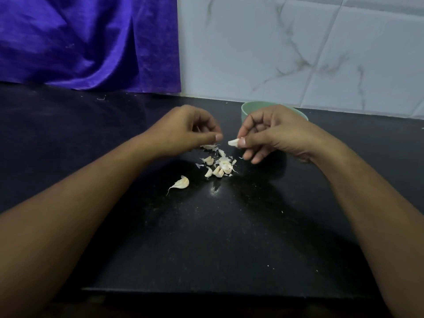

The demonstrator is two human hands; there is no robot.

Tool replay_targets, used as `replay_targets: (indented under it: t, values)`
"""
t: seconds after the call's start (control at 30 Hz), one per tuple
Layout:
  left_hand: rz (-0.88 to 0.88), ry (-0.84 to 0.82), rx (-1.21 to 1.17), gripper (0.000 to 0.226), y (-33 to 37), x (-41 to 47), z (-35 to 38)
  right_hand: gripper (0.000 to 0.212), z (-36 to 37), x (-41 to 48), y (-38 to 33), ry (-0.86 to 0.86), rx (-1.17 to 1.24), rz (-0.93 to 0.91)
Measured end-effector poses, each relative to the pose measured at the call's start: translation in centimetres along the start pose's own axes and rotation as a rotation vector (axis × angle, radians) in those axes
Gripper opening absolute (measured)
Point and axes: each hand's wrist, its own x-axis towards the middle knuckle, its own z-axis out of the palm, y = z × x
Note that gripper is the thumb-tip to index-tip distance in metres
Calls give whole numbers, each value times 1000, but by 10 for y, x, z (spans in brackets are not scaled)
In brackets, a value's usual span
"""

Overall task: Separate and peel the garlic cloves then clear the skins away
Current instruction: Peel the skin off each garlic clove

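Black counter (206, 237) holds cloves (220, 168) and skins (221, 153). Right hand (275, 134) pinches one clove (234, 142) above them. Left hand (183, 129) is curled; I cannot tell if it holds skin. Bowl (246, 109) sits behind.

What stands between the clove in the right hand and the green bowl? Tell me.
Nothing visible does. The right hand pinches the clove just in front of the green bowl; only that hand overlaps it.
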Motion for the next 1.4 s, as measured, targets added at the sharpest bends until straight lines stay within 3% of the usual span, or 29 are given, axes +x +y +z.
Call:
replay_targets:
  t: [0.13, 0.33, 0.43, 0.53, 0.67, 0.83, 0.97, 1.17, 1.4]
  values:
    - [-49, -197, 253, 19, 2, -3, -2, 12, 4, 0, 2, -51, -90, 59]
    - [-63, -331, -12, 13, 10, -4, 8, 11, 3, 4, 4, 28, -101, 76]
    - [-68, -230, -30, 11, 9, -4, 7, 8, 5, 6, 6, 79, -135, 89]
    - [-16, -71, 192, 14, 0, 0, 6, 7, 15, 10, 14, 143, -298, 73]
    - [28, -136, 375, 20, -4, 0, 15, 6, 24, 14, 19, 136, -461, 56]
    - [-20, -210, 109, 18, -1, -1, 10, 8, 17, 7, 10, -33, -334, 102]
    - [-35, -119, -20, 12, 0, 0, 9, 8, 19, 7, 9, 64, -129, 59]
    - [-79, 10, -215, 25, -2, 2, 13, 7, 34, 10, 11, 152, 177, -3]
    - [-120, 41, -246, 24, 0, 2, 14, 14, 35, 14, 18, 173, 16, -101]
